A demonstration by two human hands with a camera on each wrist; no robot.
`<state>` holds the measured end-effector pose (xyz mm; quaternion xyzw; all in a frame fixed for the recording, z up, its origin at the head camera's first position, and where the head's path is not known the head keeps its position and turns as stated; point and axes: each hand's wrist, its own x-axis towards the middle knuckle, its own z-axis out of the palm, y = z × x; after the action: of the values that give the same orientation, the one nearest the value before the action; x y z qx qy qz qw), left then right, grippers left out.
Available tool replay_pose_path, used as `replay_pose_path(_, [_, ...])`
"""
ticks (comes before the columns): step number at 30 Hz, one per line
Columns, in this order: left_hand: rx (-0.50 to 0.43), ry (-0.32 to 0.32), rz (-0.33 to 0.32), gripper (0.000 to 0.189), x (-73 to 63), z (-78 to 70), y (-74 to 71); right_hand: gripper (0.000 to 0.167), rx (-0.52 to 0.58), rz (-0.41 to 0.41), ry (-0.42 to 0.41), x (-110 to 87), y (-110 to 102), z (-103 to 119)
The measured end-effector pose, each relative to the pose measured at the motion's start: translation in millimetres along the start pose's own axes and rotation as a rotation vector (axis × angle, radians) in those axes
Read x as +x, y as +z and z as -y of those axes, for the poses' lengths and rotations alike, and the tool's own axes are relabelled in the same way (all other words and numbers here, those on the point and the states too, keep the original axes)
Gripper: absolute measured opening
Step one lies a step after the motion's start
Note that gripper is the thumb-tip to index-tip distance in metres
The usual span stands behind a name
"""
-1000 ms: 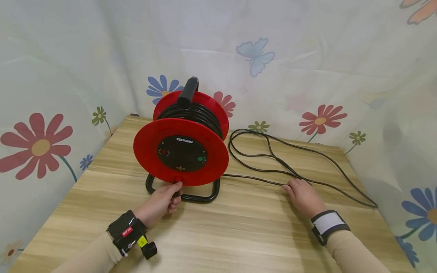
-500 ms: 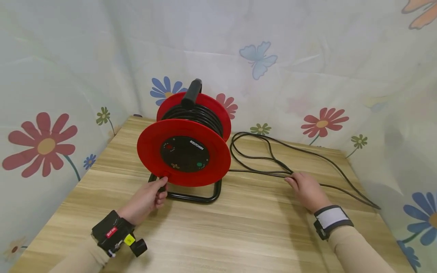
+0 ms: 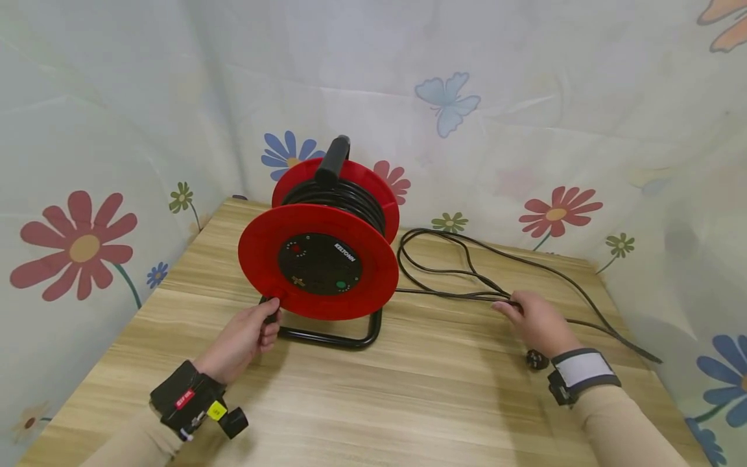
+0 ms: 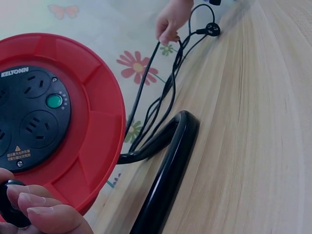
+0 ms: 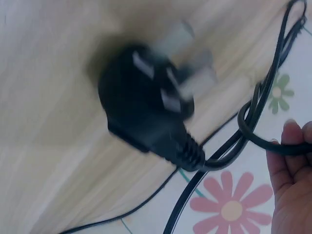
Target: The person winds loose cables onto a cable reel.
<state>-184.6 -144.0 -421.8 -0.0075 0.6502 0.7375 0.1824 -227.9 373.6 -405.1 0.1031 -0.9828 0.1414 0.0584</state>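
Observation:
A red cable reel (image 3: 262, 259) with black cable wound on its drum (image 3: 344, 198) stands on its black tube frame (image 3: 332, 338). My left hand (image 3: 242, 337) grips the black crank knob (image 4: 14, 207) at the lower left of the reel's front disc. Off to the right, my right hand (image 3: 543, 324) holds the loose black cable (image 3: 449, 295) between thumb and fingers, just above the table. A black plug (image 3: 537, 360) hangs beside the right wrist; in the right wrist view its metal prongs are blurred.
Loops of slack cable (image 3: 548, 263) spread over the wooden table (image 3: 397, 402) right of the reel. A flowered cloth (image 3: 525, 130) hangs behind the table and at its sides. The reel's carrying handle (image 3: 334, 162) sticks up at the top.
The reel's front disc has turned clockwise, its label now tilted. My left hand has moved left with the knob. My right hand has shifted right, gathering cable strands; the plug has come into view.

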Motion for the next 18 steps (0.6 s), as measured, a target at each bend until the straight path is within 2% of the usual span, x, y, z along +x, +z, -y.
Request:
replay_pose_path(10, [0.014, 0.015, -0.012, 0.038, -0.1, 1.1, 1.8, 0.046, 0.014, -0.017, 0.038, -3.5, -21.2, -2.4])
replay_pose_path(14, [0.014, 0.017, -0.025, 0.039, -0.7, 0.9, 2.8, 0.041, 0.024, -0.039, 0.039, -4.8, -25.5, -0.9])
replay_pose_path(18, [0.002, 0.021, -0.053, 0.04, -1.4, 0.6, 4.5, 0.041, 0.018, -0.025, 0.024, -5.5, -24.6, -2.1])
